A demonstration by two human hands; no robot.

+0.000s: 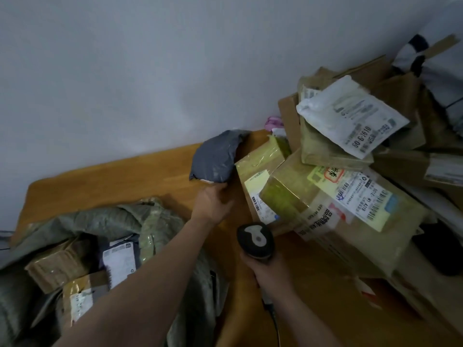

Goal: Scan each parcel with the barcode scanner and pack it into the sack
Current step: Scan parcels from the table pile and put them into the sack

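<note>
My left hand point(213, 202) grips the lower edge of a grey plastic mailer parcel point(215, 156) and holds it up over the wooden table point(112, 181). My right hand point(268, 269) holds the black barcode scanner point(255, 240) by its handle, head pointing up toward the parcels; its cable runs down past my wrist. The grey-green sack point(105, 221) lies open at the lower left with several parcels point(117, 261) inside. A heap of cardboard boxes point(333, 211) and a white mailer point(350, 116) fills the right side.
A pale wall runs behind the table. A slim taped box point(260, 171) leans beside the grey mailer. A dark object point(441, 249) lies at the right edge. More cardboard and a black-and-white bag point(431, 58) are stacked at the top right.
</note>
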